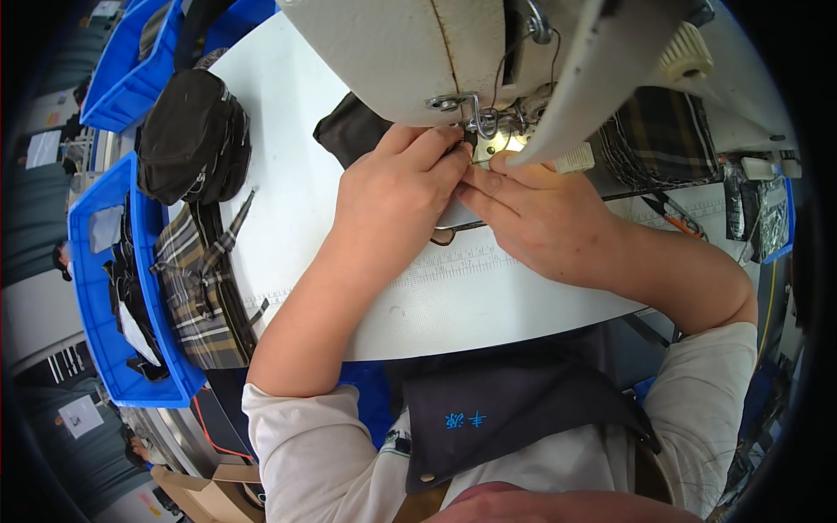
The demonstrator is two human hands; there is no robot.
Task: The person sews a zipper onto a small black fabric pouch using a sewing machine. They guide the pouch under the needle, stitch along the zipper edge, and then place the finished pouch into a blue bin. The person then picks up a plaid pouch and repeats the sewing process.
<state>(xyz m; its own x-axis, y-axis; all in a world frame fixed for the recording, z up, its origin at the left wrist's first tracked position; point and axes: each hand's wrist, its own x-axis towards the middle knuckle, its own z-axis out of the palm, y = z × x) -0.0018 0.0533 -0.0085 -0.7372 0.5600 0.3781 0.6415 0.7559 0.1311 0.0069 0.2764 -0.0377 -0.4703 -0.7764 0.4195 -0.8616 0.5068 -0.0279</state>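
At the sewing machine [384,52], my left hand [392,192] is closed, its fingertips pinching dark fabric [349,131] just left of the lit needle area [493,148]. My right hand [549,222] is also closed on the work, its fingers pressed together against it from the right and near side. The two hands' fingertips almost meet in front of the presser foot. A dark edge of the piece shows beneath the hands, with a small loop [443,236] sticking out toward me. What lies between the fingertips is partly hidden.
A dark zippered bag [192,135] and plaid fabric pieces [200,296] sit at the table's left. Blue bins [187,370] stand beyond that edge. Plaid fabric [667,139] lies right of the needle, near orange-handled snips [684,222]. A ruler scale [471,264] crosses the white tabletop [418,322].
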